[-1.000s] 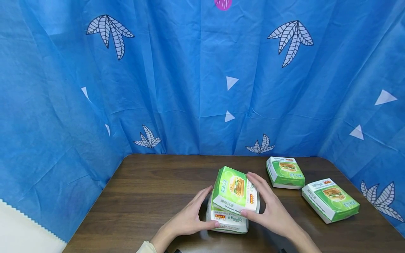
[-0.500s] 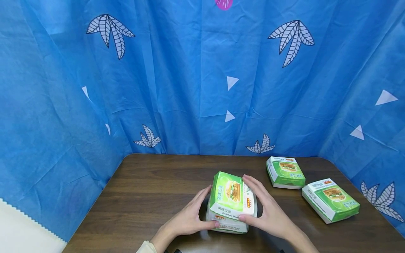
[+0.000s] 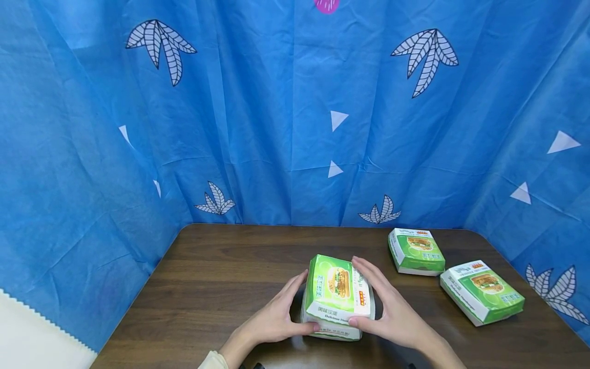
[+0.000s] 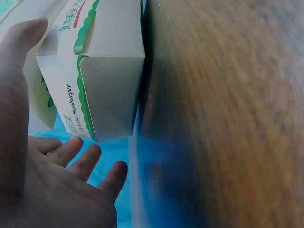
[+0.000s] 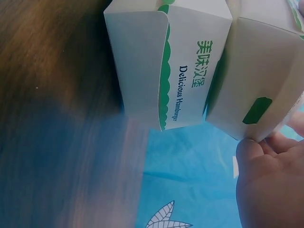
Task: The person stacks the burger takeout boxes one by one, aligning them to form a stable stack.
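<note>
Two green and white paper hamburger boxes are stacked near the front middle of the table. The upper box (image 3: 338,284) lies over the lower box (image 3: 334,332), hiding most of its top. My right hand (image 3: 398,315) grips the upper box, thumb at its front edge and fingers at its right side. The left hand (image 3: 272,318) holds the lower box at its left side, thumb at the front corner and fingers spread toward the back. In the right wrist view the upper box (image 5: 259,66) sits at a slight angle against the lower box (image 5: 185,85).
Two more hamburger boxes lie on the right of the brown wooden table (image 3: 221,266): one at the back (image 3: 417,251) and one nearer the right edge (image 3: 481,292). A blue curtain (image 3: 258,128) with leaf prints hangs behind the table and along its sides.
My right hand has lowered the upper box onto the lower one, moving it slightly left and turning it straighter. The left hand and the two boxes at the right have stayed in place.
</note>
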Demonstrator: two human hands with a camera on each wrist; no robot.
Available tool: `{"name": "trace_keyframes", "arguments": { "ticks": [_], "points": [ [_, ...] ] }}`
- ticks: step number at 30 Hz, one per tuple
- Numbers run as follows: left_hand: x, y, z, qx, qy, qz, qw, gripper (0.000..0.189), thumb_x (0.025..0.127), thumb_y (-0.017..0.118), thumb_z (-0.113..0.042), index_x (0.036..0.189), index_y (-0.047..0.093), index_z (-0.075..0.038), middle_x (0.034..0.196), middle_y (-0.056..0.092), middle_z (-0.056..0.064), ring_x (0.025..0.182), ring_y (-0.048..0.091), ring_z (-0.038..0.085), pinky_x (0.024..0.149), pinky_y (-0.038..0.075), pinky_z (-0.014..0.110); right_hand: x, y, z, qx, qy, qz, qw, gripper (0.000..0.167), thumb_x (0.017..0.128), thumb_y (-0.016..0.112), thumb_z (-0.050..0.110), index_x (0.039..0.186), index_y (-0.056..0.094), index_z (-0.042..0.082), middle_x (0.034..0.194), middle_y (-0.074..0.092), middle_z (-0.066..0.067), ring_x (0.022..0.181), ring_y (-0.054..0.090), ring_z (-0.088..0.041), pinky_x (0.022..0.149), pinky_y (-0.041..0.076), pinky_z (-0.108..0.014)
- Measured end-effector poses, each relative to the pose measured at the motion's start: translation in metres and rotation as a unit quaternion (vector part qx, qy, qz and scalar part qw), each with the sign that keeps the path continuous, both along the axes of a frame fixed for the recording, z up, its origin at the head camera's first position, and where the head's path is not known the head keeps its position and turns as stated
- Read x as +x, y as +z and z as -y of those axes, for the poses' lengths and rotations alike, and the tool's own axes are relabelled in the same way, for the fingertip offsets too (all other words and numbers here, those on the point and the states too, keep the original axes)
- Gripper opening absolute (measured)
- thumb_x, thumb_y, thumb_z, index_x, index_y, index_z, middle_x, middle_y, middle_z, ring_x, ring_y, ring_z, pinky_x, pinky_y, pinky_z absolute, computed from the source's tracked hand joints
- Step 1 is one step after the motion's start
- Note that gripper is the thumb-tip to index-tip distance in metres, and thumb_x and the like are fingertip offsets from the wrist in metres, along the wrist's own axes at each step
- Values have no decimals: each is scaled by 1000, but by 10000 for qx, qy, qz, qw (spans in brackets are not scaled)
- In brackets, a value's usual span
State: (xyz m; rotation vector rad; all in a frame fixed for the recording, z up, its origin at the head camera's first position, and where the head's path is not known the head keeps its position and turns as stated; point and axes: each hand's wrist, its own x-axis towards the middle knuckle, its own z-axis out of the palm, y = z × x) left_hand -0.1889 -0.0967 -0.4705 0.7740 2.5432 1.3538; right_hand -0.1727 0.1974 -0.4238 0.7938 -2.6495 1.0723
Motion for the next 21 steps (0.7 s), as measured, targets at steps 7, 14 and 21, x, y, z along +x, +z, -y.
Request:
{"name": "trace_keyframes", "arguments": {
  "ticks": [7,14,21],
  "points": [
    [0,1,1,-12,-7,-34,10000,115,81,80,-62,167,13,-24,168,25,-4,150,32,23,115,36,62,0,0,0,19,59,41,10000,105,80,88,46,163,24,36,168,26,8,147,36,-15,102,49,-61],
    [0,10,7,27,9,-73,10000,118,80,83,-58,167,12,-22,168,26,-2,151,31,25,115,34,65,1,0,0,63,29,74,9999,106,80,87,47,163,23,37,169,28,1,147,36,-14,102,49,-60],
    [0,23,14,94,97,-98,9999,117,78,86,-55,164,7,-43,169,22,-6,154,27,24,117,32,65,0,0,0,-119,121,225,9996,105,81,87,46,163,23,38,169,27,-1,148,35,-24,103,45,-67]
  ]
}}
